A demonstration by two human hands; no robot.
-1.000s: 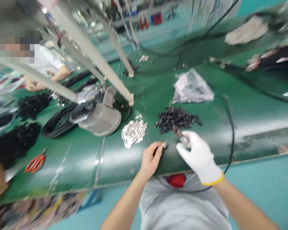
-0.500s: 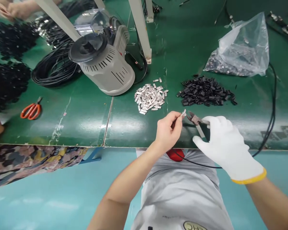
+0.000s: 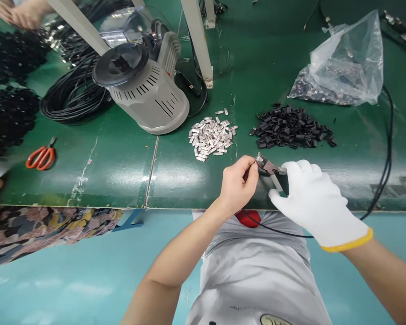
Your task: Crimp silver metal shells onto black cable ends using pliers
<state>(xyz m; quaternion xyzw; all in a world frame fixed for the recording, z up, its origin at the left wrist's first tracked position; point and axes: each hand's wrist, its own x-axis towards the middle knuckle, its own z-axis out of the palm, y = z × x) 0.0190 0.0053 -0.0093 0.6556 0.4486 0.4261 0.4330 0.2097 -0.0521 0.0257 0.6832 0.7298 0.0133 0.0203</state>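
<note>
Gloved right hand (image 3: pixel 314 203) has shifted left, fingers clamped on pliers (image 3: pixel 269 166) touching a metal clip (image 3: pixel 258 159) pinched by fingers of the left hand (image 3: pixel 237 185); clips (image 3: pixel 209 137) lie at eleven o'clock.

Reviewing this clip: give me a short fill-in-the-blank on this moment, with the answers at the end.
The left hand is ____ and pinches a small metal piece beside the pliers.
The white glove on the right hand has a ____ cuff.
A heap of small silver metal pieces lies beside a second heap whose pieces are ____.
The scissors on the green workbench have ____ handles.

Missing words: bare; yellow; black; orange.
</note>
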